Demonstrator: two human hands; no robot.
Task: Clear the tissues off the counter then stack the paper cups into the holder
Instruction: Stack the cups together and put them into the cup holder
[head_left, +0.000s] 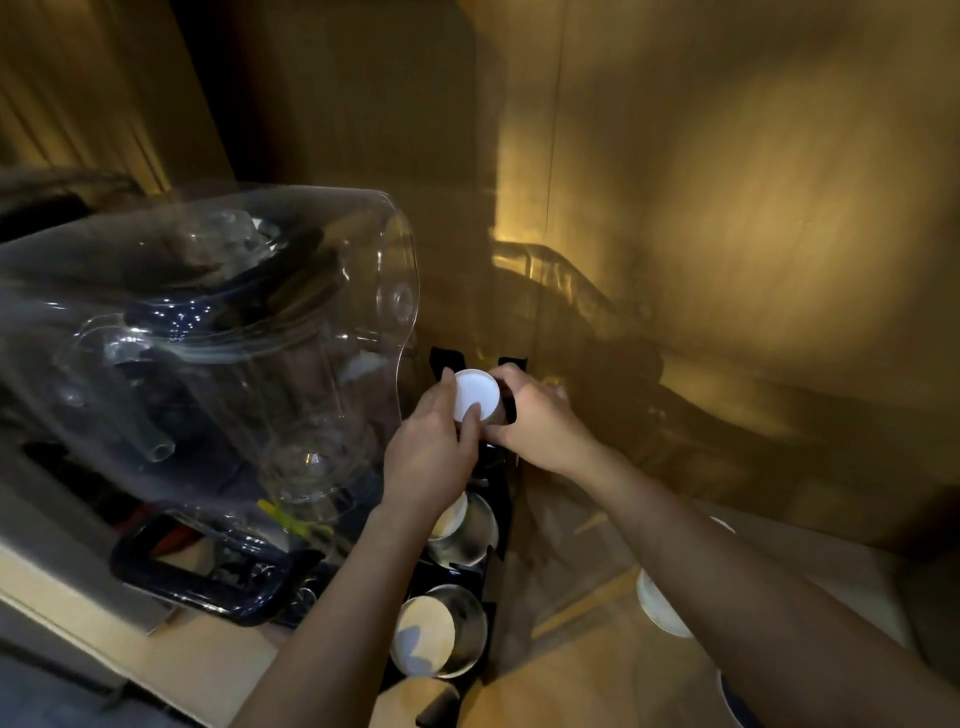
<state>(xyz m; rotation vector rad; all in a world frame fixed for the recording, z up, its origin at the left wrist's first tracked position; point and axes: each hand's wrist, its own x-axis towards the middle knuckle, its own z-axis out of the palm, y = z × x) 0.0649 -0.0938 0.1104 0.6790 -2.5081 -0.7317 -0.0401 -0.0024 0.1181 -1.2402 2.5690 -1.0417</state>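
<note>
A white paper cup (475, 394), its flat base turned toward me, is held by both hands over the far end of a black cup holder (500, 525). My left hand (434, 452) grips the cup's near side, thumb and fingers on its rim. My right hand (535, 415) holds its right side. The holder runs toward me with round metal-lined slots; one slot (465, 527) shows a cup partly hidden by my left forearm, a nearer slot holds another paper cup (423, 635). A loose paper cup (660, 605) lies on the counter under my right forearm. No tissues are visible.
A large clear plastic cover over a blender-like machine (208, 353) with a dark blue base (208, 582) stands close on the left of the holder. A wooden wall (727, 260) rises behind and to the right. A blue-rimmed cup edge (732, 699) shows at the bottom right.
</note>
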